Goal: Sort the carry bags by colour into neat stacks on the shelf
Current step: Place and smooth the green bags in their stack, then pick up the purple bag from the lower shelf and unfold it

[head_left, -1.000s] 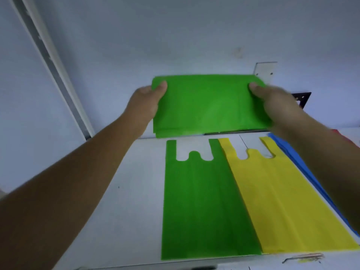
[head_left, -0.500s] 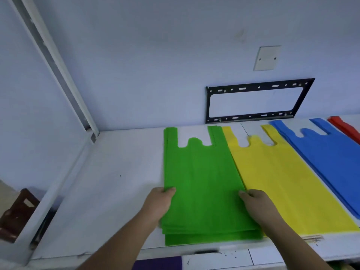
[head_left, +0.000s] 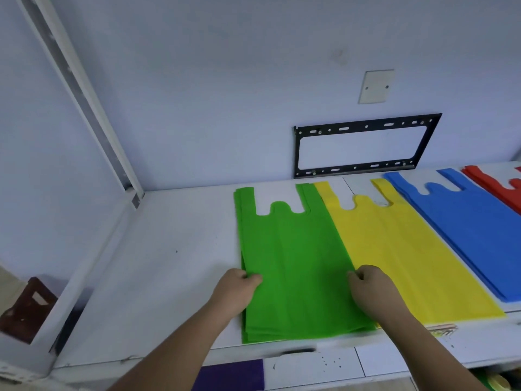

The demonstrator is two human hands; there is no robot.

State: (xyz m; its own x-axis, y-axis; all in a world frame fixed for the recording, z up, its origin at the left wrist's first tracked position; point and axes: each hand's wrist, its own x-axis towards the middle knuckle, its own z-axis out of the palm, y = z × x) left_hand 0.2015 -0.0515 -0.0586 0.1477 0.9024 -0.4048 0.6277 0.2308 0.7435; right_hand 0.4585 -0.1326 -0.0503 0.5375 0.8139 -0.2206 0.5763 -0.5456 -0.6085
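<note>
Head view. Flat on the white shelf (head_left: 158, 277), handles toward the wall: a green stack (head_left: 293, 249) of carry bags, near edges slightly stepped, reaching almost to the front lip. At its left edge, the left hand (head_left: 235, 292), thumb on top, fingers curled around the edge (tips hidden underneath). At its right edge, the right hand (head_left: 372, 292), pinching likewise, knuckles covering the border with the yellow stack (head_left: 408, 263) touching alongside. Further right, a blue stack (head_left: 473, 227), cut off by the frame; beyond it red bags (head_left: 501, 187), mostly out of view. On the wall, a black bracket (head_left: 366, 127) and a wall plate (head_left: 376, 86). Below the shelf, a purple sheet (head_left: 231, 375), partly hidden. Lower left, a brown object (head_left: 28, 309), hard to make out.
</note>
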